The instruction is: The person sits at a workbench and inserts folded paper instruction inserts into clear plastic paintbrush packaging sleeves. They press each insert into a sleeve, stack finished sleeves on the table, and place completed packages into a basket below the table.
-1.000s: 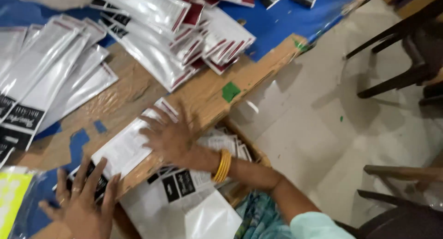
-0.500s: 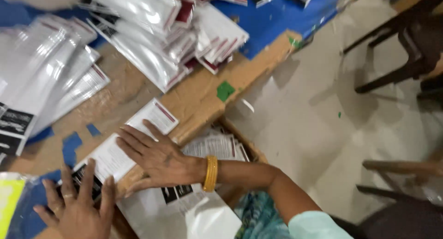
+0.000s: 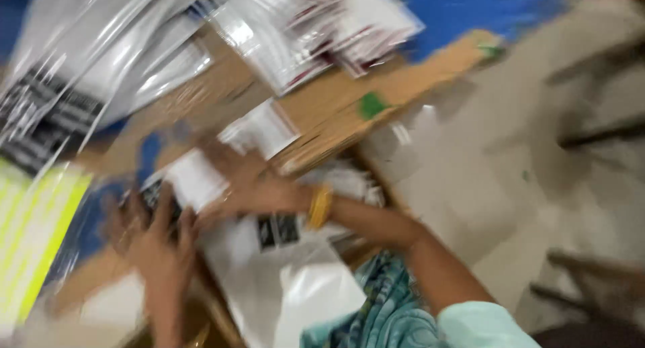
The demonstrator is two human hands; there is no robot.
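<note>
The view is badly motion-blurred. My right hand (image 3: 245,187), with a yellow bangle (image 3: 321,205) on its wrist, lies flat on a white flat packet (image 3: 191,180) with black print at the edge of a brown cardboard sheet (image 3: 416,72). My left hand (image 3: 151,240) rests with its fingers spread on the lower left end of the same bunch of packets. Another white packet (image 3: 265,126) lies just beyond my right hand's fingertips. A bigger white plastic bag (image 3: 295,287) hangs below both hands over my lap.
Silvery plastic packets are heaped at the top (image 3: 295,25) and on the left (image 3: 60,113), the left ones with black labels. A yellow-green sheet (image 3: 33,234) lies at the far left. Blue cloth (image 3: 463,5) shows under the cardboard. Dark chair legs (image 3: 598,133) stand on the grey floor at right.
The camera has swung, blurring everything. My right hand has slid down and left across the white packet towards my left hand, which has stayed spread on the packets.
</note>
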